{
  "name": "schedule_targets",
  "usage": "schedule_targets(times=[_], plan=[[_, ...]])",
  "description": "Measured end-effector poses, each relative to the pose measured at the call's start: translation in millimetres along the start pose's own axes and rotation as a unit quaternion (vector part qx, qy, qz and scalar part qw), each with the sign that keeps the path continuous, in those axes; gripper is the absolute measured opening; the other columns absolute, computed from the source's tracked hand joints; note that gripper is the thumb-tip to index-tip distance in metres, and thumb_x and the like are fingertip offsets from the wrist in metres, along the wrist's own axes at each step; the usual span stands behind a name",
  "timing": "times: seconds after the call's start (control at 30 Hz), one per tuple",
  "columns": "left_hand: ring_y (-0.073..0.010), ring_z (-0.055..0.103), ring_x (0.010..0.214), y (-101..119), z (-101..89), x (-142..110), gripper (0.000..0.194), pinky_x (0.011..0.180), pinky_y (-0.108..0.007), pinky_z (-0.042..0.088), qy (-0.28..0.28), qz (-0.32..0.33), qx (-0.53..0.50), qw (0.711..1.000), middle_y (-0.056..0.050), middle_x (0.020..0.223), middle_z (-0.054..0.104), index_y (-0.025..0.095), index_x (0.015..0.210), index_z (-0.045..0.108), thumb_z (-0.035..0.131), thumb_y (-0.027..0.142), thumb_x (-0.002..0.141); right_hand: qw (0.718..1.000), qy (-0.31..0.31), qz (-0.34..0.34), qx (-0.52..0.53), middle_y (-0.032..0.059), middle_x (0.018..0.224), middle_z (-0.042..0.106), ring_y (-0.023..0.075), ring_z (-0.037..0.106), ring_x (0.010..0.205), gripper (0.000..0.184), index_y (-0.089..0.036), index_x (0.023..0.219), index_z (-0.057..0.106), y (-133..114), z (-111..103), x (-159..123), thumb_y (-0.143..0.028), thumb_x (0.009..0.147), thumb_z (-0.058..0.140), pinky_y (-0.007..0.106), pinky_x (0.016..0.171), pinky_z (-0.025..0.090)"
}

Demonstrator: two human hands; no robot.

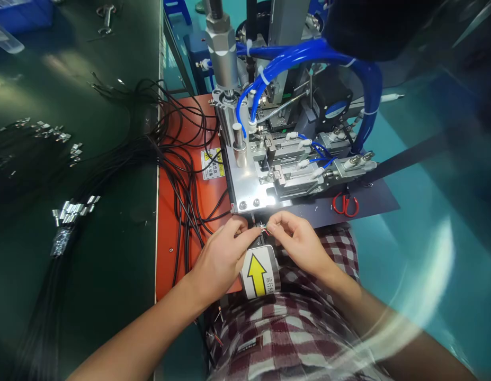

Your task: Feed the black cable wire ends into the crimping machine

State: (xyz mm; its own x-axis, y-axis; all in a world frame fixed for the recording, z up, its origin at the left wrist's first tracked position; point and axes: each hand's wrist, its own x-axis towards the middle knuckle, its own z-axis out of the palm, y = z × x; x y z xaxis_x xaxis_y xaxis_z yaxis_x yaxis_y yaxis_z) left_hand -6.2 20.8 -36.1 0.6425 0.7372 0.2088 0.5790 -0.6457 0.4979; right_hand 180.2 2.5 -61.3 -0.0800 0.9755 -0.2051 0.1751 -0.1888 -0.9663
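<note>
At the front edge of a metal machine [249,182], both of my hands meet over a small cable end [263,228] with thin red and pale wires. My left hand [225,248] is closed in a pinch on the cable end, thumb pointing right. From the right, my right hand [298,242] pinches the thin wires between thumb and forefinger. The fingertips hide most of the cable end. Just below the hands is a white label [272,254] with a yellow arrow. Black cables [185,211] lie on the orange plate [166,264] beside my left hand.
Red-handled scissors [346,205] lie right of the machine on a dark plate. Blue air hoses [309,53] arch above it. On the green table are a cable bundle with metal connectors [72,211], a wrench [107,20] and a blue bin [25,15].
</note>
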Motion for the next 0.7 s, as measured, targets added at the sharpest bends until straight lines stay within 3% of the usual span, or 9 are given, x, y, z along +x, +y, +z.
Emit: schedule_targets(times=[0.7], plan=[[-0.0166, 0.054, 0.074, 1.8, 0.0, -0.9, 0.030, 0.063, -0.027, 0.051, -0.003, -0.003, 0.020, 1.000, -0.007, 0.086, 0.052, 0.013, 0.109, 0.064, 0.041, 0.010, 0.089, 0.999, 0.010, -0.034, -0.036, -0.0006, 0.070, 0.055, 0.0142, 0.049, 0.063, 0.015, -0.019, 0.077, 0.055, 0.0, -0.4, -0.2, -0.028, 0.089, 0.051, 0.026, 0.061, 0.039]])
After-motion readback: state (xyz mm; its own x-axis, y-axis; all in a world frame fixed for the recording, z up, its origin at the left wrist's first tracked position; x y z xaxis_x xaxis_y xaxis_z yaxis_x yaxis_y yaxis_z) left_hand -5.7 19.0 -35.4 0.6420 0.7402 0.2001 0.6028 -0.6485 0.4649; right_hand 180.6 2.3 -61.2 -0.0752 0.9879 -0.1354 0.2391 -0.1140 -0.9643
